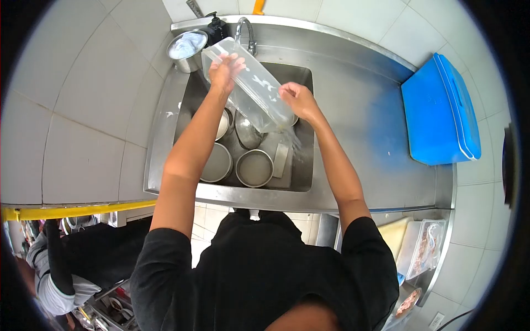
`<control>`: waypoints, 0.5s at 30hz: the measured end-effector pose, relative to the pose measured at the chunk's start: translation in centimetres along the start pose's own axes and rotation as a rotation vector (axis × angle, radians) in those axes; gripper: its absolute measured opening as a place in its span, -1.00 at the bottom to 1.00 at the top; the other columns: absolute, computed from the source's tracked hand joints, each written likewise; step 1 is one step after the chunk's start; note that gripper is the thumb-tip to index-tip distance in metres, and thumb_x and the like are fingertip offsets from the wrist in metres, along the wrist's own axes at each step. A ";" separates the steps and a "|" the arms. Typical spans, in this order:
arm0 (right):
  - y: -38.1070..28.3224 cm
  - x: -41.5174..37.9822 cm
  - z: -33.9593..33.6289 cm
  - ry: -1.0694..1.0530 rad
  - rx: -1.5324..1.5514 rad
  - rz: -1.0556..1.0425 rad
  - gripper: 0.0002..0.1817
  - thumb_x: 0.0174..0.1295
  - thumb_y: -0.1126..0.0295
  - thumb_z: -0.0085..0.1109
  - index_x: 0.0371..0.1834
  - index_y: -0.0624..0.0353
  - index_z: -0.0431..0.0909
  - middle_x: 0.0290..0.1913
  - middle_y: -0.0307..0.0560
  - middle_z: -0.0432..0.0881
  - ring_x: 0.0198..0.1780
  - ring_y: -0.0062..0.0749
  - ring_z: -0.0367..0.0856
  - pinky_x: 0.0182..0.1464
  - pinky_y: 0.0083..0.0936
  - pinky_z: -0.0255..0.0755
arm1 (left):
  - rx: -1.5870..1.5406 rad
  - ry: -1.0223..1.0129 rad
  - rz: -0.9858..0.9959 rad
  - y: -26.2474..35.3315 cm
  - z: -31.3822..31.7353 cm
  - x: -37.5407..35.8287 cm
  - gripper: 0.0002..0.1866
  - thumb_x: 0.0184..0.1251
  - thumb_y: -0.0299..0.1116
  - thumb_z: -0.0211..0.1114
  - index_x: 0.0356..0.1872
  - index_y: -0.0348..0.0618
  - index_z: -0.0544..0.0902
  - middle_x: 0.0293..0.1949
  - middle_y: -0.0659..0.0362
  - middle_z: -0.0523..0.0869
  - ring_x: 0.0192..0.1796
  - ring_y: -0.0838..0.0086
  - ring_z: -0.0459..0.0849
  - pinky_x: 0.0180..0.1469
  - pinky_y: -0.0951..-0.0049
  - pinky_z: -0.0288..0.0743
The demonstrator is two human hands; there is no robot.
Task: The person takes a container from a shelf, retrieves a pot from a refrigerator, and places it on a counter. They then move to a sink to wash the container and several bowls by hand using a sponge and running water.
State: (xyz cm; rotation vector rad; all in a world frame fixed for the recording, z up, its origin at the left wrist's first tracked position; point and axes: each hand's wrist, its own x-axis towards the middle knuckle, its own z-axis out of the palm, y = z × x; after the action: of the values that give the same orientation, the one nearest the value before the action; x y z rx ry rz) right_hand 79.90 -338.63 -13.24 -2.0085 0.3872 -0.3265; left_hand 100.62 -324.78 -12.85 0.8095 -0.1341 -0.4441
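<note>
A clear plastic container [256, 85] is tilted over the sink [308, 127], its lower end pointing down to the right. Water runs from that low end into the basin. My left hand [225, 71] grips the raised end, with the fingers against its wall. At the right edge, the curled fingers of my right hand [298, 100] close on the container near its lower end. Below lie a round pan [254, 168], a second round pan [217, 163], a shiny metal bowl [247, 132] and a pale flat block [280, 160]. The container partly hides the basin.
Behind the sink stand a faucet [246, 34], a black pump bottle [217, 28] and a metal pot [187, 51] holding a whitish cloth. A blue cooler box [441, 110] sits on the right counter. Another person [61, 265] is at lower left, beyond a yellow edge strip [83, 211].
</note>
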 end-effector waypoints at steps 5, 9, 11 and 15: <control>-2.5 6.4 3.7 0.018 0.068 -0.089 -0.77 0.24 0.31 0.09 -0.22 0.26 0.57 -0.39 -0.19 0.62 -0.37 -0.59 0.55 -0.30 -0.59 0.41 | 0.023 -0.047 0.044 0.1 0.2 -0.9 -0.64 0.24 -0.56 0.19 0.00 -0.20 0.29 -0.16 -0.03 0.60 -0.21 0.11 0.68 -0.28 0.24 0.66; -5.0 11.6 5.4 0.085 0.082 -0.135 -0.76 0.25 0.28 0.08 -0.19 0.24 0.56 -0.39 -0.10 0.63 -0.39 -0.51 0.59 -0.31 -0.54 0.45 | 0.142 -0.073 0.032 -0.2 1.6 -2.3 -0.58 0.32 -0.50 0.13 0.16 -0.18 0.23 -0.03 0.00 0.57 -0.12 0.17 0.66 -0.14 0.26 0.64; -5.8 14.0 5.7 0.131 0.043 -0.142 -0.74 0.26 0.24 0.06 -0.19 0.22 0.56 -0.42 -0.02 0.65 -0.39 -0.40 0.63 -0.27 -0.48 0.46 | 0.200 -0.100 0.010 -0.9 1.1 -2.2 -0.63 0.41 -0.41 0.05 0.19 -0.20 0.27 0.02 0.05 0.54 -0.16 0.26 0.66 -0.12 0.30 0.64; -3.9 18.9 7.7 0.198 -0.279 -0.517 -0.65 0.27 0.12 0.03 -0.16 0.17 0.59 -0.34 0.07 0.66 -0.31 -0.19 0.67 -0.19 -0.27 0.47 | 0.230 -0.126 -0.038 -1.5 1.2 -2.5 -0.67 0.46 -0.32 -0.01 0.15 -0.22 0.34 0.01 0.12 0.55 -0.17 0.29 0.65 -0.14 0.31 0.64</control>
State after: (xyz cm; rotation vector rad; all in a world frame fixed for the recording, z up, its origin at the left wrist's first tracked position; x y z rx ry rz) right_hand 100.59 -338.41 -11.94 -2.3440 0.0248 -0.8350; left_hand 97.58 -325.39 -12.96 1.0109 -0.2911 -0.5223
